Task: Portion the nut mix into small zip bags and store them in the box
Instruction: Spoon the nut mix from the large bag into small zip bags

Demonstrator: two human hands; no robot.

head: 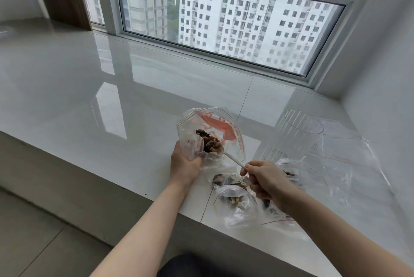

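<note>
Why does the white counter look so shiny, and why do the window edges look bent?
In the head view, the glossy counter mirrors daylight from the window, so pale glare patches spread across it; the wide-angle lens slants and bows the window frame; the clear box and the empty bags nearly vanish against the white.

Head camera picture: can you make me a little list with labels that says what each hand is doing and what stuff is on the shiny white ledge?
left hand: left hand grips the big clear zip bag with red print, holding it up
nut mix: brown nut mix sits inside that bag
right hand: right hand pinches the white plastic spoon, bowl end inside the bag
filled bags: small clear zip bags with nuts lie on the glossy white ledge
box: clear ribbed plastic box lies right of the big bag
spare bags: empty clear zip bags at far right
</note>
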